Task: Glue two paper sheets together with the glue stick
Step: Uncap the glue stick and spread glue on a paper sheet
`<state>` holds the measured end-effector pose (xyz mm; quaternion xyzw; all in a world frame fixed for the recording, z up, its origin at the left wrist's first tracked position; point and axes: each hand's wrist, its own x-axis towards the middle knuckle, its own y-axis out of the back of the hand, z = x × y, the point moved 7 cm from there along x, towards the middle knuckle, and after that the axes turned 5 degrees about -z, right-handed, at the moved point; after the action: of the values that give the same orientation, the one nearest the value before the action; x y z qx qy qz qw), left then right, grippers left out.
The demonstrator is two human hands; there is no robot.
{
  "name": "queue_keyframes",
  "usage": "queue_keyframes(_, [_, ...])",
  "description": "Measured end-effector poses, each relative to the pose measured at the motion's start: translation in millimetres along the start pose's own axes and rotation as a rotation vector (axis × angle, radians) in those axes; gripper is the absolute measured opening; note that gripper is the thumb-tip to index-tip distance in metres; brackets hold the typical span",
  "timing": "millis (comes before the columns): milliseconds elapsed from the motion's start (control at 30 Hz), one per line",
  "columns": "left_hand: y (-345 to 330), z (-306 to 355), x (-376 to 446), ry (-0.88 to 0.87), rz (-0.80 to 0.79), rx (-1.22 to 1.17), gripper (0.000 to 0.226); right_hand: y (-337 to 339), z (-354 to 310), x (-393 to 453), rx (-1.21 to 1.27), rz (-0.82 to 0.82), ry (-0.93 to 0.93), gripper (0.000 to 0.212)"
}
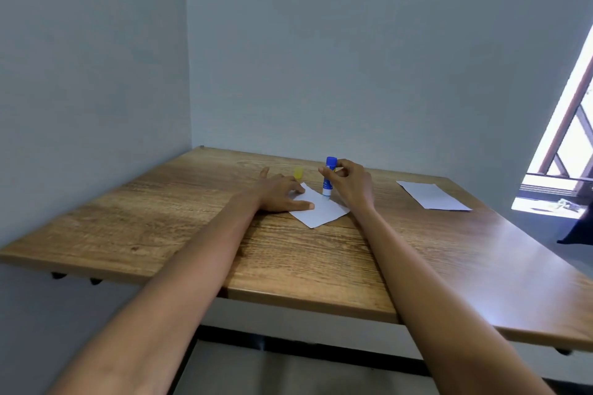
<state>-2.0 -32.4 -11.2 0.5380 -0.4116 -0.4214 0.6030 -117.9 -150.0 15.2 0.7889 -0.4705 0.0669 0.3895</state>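
Fingers (324,170) of my right hand (353,184) pinch the upright blue glue stick (329,177), tip on the near white paper sheet (321,208); left hand (279,192) flat, pinning it. Even strokes to the edges; second sheet (431,196) waits far right.

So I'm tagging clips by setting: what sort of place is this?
Probably a plain indoor room, perhaps a home workspace: a wooden table set in a corner of bare grey walls, with a window at right.
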Motion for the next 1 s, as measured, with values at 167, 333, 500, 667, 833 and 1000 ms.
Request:
queue_keyframes(167, [-0.2, -0.1, -2.9, 0.016, -0.002, 0.027, 0.068, 5.1, 2.1, -5.1, 0.010, -0.003, -0.003, 0.041])
queue_keyframes(333, [0.8, -0.7, -6.1, 0.033, 0.011, 0.049, 0.068, 13.9, -0.3, -13.0, -0.028, 0.034, 0.033, 0.031])
queue_keyframes(500, [1.8, -0.2, -9.7, 0.052, 0.027, 0.046, 0.068, 19.9, -0.4, -21.9, -0.009, 0.044, 0.033, 0.023])
queue_keyframes(667, [2.7, 3.0, -15.7, 0.075, 0.021, 0.075, 0.069, 26.8, 0.8, -29.6, -0.019, 0.061, 0.036, 0.024])
queue_keyframes(833, [5.6, 5.9, -21.9, 0.092, 0.043, 0.106, 0.069, 33.0, 3.6, -32.7, 0.010, 0.089, 0.011, 0.020])
queue_keyframes(1000, [10.5, 11.0, -27.4, 0.124, 0.111, 0.237, 0.072, 46.8, 12.9, -32.2, 0.120, 0.213, -0.077, 0.024])
